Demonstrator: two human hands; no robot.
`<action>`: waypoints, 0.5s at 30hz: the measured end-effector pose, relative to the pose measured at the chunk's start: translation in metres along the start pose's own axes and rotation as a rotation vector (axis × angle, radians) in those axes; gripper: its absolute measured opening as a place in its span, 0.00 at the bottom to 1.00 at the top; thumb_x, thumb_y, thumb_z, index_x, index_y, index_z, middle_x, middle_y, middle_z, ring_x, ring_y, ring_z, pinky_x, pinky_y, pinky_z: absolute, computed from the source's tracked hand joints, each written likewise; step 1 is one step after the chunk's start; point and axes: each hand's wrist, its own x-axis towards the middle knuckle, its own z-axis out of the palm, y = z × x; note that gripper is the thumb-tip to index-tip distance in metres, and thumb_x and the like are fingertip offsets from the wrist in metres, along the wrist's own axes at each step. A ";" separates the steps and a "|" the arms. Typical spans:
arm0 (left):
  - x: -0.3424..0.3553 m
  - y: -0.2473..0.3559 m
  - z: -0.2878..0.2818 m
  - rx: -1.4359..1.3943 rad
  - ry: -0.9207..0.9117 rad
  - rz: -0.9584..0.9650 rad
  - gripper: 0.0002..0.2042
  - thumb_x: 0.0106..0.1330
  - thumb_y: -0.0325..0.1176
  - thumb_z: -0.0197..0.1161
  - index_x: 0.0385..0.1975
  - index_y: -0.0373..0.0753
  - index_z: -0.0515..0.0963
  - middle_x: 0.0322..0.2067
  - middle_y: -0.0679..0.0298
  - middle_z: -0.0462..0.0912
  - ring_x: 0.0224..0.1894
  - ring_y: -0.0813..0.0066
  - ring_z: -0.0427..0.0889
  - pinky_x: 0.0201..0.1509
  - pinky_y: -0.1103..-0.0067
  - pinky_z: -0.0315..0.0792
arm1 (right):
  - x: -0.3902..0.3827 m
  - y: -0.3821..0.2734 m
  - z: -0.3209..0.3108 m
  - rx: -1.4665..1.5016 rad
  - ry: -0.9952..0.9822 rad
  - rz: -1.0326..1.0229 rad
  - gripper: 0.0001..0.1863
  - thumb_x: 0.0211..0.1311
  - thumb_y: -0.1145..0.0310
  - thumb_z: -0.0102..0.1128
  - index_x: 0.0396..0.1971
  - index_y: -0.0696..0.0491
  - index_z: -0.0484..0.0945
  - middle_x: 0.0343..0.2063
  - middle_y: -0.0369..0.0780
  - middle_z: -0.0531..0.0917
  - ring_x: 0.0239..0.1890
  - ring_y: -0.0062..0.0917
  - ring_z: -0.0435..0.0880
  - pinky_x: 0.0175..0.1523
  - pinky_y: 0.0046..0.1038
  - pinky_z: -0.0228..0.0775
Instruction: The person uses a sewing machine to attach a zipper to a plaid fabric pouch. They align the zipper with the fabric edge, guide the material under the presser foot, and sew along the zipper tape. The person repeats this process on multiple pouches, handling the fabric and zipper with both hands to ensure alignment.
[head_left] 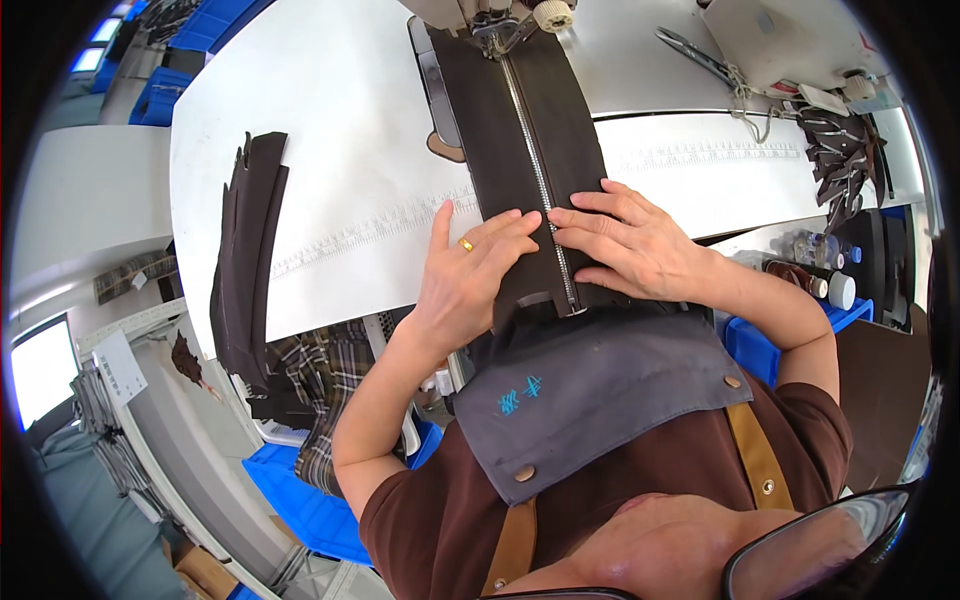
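Note:
A dark brown fabric piece (570,110) lies lengthwise on the white sewing table, with a metal-toothed zipper (532,140) down its middle. Its far end runs under the presser foot (494,40) of a sewing machine. My left hand (468,270), with a ring on one finger, rests on the cloth left of the zipper, fingers stretched out and thumb apart. From the right, my right hand (635,245) lies on the cloth with spread fingers, its fingertips at the zipper teeth. The fingertips of both hands nearly meet. The near end of the cloth reaches my grey apron.
Dark fabric strips (250,230) hang over the table's left edge. Scissors (695,55) lie at the back right, near a bundle of dark zippered pieces (845,160). Bottles (825,250) stand by a blue bin (755,350) at right; another blue bin (310,500) sits low at left.

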 end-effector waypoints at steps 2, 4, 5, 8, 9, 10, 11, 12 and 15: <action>0.002 -0.006 -0.005 0.055 -0.066 0.042 0.14 0.54 0.23 0.57 0.41 0.42 0.74 0.51 0.69 0.77 0.53 0.71 0.76 0.63 0.50 0.49 | 0.000 -0.001 0.000 0.003 -0.013 0.020 0.24 0.52 0.59 0.63 0.50 0.46 0.74 0.54 0.36 0.72 0.55 0.30 0.70 0.60 0.39 0.61; 0.004 -0.018 -0.011 0.097 -0.145 0.110 0.17 0.53 0.21 0.55 0.44 0.42 0.74 0.53 0.70 0.75 0.54 0.71 0.75 0.63 0.48 0.49 | 0.001 -0.001 -0.003 0.002 -0.027 0.005 0.25 0.50 0.59 0.64 0.51 0.45 0.74 0.54 0.36 0.72 0.56 0.30 0.68 0.61 0.39 0.59; 0.011 -0.025 -0.011 0.183 -0.107 0.101 0.17 0.54 0.22 0.55 0.45 0.42 0.74 0.53 0.70 0.75 0.54 0.70 0.75 0.62 0.48 0.49 | 0.002 -0.001 -0.003 0.017 -0.038 0.006 0.26 0.49 0.60 0.65 0.52 0.45 0.74 0.55 0.36 0.71 0.57 0.31 0.68 0.62 0.39 0.58; 0.049 -0.053 -0.008 0.364 0.019 0.050 0.16 0.58 0.28 0.57 0.47 0.43 0.75 0.53 0.70 0.74 0.53 0.68 0.75 0.62 0.49 0.51 | 0.002 -0.001 -0.003 0.047 -0.058 0.004 0.27 0.48 0.60 0.65 0.52 0.43 0.74 0.55 0.36 0.71 0.57 0.31 0.68 0.62 0.39 0.58; 0.064 -0.063 -0.006 0.376 0.072 0.026 0.15 0.59 0.30 0.58 0.47 0.44 0.76 0.53 0.71 0.74 0.52 0.67 0.75 0.62 0.50 0.52 | 0.003 -0.001 -0.004 0.053 -0.063 0.002 0.26 0.48 0.60 0.65 0.52 0.43 0.75 0.55 0.36 0.71 0.57 0.31 0.68 0.62 0.39 0.58; 0.074 -0.070 -0.007 0.389 0.125 0.001 0.14 0.60 0.33 0.59 0.47 0.44 0.76 0.52 0.71 0.74 0.51 0.67 0.75 0.62 0.51 0.52 | 0.004 -0.001 -0.004 0.058 -0.068 -0.001 0.26 0.48 0.60 0.65 0.52 0.44 0.75 0.55 0.36 0.71 0.57 0.31 0.68 0.62 0.39 0.58; 0.082 -0.075 -0.009 0.354 0.098 -0.007 0.14 0.60 0.36 0.59 0.46 0.45 0.77 0.51 0.71 0.75 0.51 0.67 0.75 0.62 0.51 0.52 | 0.004 -0.001 -0.005 0.059 -0.063 -0.001 0.26 0.48 0.61 0.66 0.51 0.44 0.75 0.55 0.37 0.71 0.57 0.31 0.68 0.61 0.39 0.59; 0.088 -0.079 -0.012 0.321 0.070 -0.016 0.14 0.60 0.38 0.60 0.45 0.46 0.77 0.50 0.71 0.75 0.50 0.66 0.75 0.62 0.51 0.52 | 0.005 -0.002 -0.006 0.057 -0.063 0.002 0.26 0.47 0.61 0.66 0.51 0.44 0.75 0.54 0.37 0.72 0.57 0.31 0.68 0.61 0.39 0.59; 0.095 -0.082 -0.017 0.260 0.018 -0.053 0.14 0.61 0.42 0.60 0.44 0.48 0.79 0.49 0.70 0.76 0.51 0.67 0.74 0.64 0.52 0.48 | 0.008 -0.003 -0.010 0.052 -0.064 0.001 0.25 0.47 0.61 0.66 0.49 0.46 0.76 0.52 0.38 0.73 0.55 0.31 0.70 0.59 0.38 0.61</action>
